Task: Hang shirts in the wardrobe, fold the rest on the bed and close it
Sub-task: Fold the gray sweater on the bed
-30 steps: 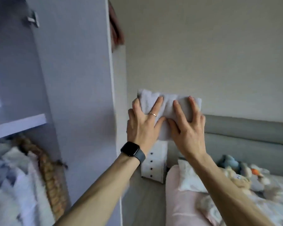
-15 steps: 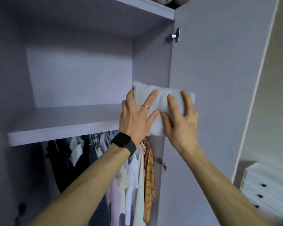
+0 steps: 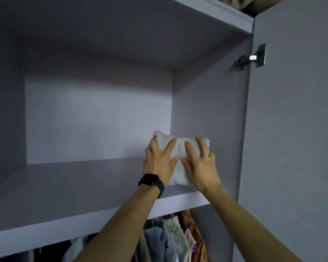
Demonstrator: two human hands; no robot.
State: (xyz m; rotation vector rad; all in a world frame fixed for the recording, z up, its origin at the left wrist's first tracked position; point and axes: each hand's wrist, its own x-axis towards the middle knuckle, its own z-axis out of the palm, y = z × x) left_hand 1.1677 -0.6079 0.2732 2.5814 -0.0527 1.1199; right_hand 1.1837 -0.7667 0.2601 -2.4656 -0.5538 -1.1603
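Shirts (image 3: 170,239) under the shelf (image 3: 74,188) are mostly cut off, arms blocking some. Folded white garment (image 3: 179,148) sits at the shelf's right end; left hand (image 3: 158,163) and right hand (image 3: 200,165) press flat on it, fingers spread. Door hinge (image 3: 250,57) up right.

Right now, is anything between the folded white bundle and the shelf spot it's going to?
Nothing visible. The folded white bundle is at the right end of the shelf, beside the side wall; the board around it shows bare. The left hand and right hand lie flat on it, nothing between.
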